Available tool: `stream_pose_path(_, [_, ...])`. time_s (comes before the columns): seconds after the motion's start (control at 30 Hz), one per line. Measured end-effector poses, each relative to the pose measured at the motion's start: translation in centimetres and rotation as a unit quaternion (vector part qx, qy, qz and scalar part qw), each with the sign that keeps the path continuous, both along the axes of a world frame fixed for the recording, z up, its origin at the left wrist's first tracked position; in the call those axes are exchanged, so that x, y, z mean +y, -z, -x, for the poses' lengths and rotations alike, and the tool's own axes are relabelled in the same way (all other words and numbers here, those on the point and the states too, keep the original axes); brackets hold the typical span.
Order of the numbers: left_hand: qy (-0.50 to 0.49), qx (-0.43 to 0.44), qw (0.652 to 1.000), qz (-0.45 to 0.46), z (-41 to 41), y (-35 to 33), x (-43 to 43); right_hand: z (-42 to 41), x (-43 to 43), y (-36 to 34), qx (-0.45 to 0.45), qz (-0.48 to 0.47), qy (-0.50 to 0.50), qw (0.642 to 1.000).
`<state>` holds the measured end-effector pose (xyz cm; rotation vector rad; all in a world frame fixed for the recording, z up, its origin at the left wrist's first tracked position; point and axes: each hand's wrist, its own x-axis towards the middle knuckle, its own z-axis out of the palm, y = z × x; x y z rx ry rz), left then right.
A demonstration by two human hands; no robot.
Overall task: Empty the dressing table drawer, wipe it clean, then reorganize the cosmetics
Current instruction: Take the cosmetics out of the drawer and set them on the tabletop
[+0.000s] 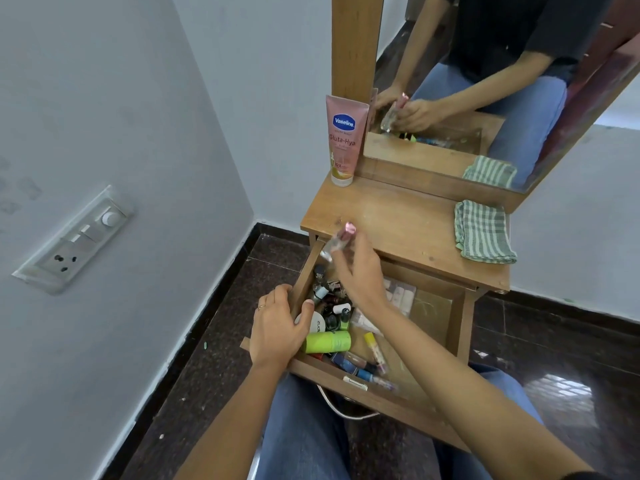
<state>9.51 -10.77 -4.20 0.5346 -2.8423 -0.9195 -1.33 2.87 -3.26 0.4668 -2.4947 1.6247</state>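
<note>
Early going here. The wooden dressing-table bench (pixel 398 220) carries just two things: a folded green-and-white checked cloth (pixel 483 232) at its right edge, not yet put to use by the look of it, and a tall pink plastic lotion tube (pixel 344 140) upright in the far left corner. Below, the open wooden drawer (pixel 460 327) is crowded along its left side, while its right half shows bare lining. The left hand (pixel 280 327) grips the drawer's left wall, thumb inside. The right hand (pixel 360 271) pinches a small clear bottle with a pink cap (pixel 337 240) above the bench's front edge. A lime-green plastic cylinder bottle (pixel 327 342) lies near the drawer's front. Emptying is barely begun; wiping and reorganizing remain.
</note>
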Motion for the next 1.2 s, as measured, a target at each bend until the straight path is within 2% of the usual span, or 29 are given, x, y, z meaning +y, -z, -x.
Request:
stream_pose_path(0.13, [0.0, 0.007, 1.0, -0.003, 0.0, 0.0, 0.0, 5.3, 0.8, -5.1, 0.015, 0.057, 0.065, 0.996])
stream_pose_path(0.23, [-0.002, 0.007, 1.0, -0.006, -0.1, 0.0, 0.1, 9.6, 2.2, -5.8, 0.003, 0.026, 0.128, 0.991])
stream_pose_path(0.37, [-0.008, 0.005, 1.0, -0.015, 0.1, -0.2, 0.2, 13.1, 2.5, -5.4, -0.039, -0.013, 0.145, 0.989])
stream_pose_path(0.73, [-0.011, 0.008, 1.0, -0.021, 0.2, -0.3, 0.2, 14.9, 0.8, -5.2, -0.054, 0.005, 0.17, 0.984])
stream_pose_path(1.0, [-0.016, -0.002, 1.0, -0.025, 0.2, -0.7, 0.3, 14.9, 0.9, -5.4, -0.078, -0.021, 0.191, 0.978])
stream_pose_path(1.1, [-0.012, -0.009, 1.0, -0.019, 0.3, -0.7, 0.1, 11.9, 1.6, -6.1, -0.012, 0.013, 0.23, 0.973])
stream_pose_path(1.13, [-0.01, -0.01, 1.0, -0.019, 0.3, -0.6, 0.1, 10.1, 1.9, -6.2, 0.026, 0.02, 0.217, 0.975])
stream_pose_path(1.2, [-0.007, -0.011, 1.0, -0.02, 0.4, -0.6, 0.1, 5.9, 3.1, -5.8, 0.062, -0.006, 0.128, 0.99])
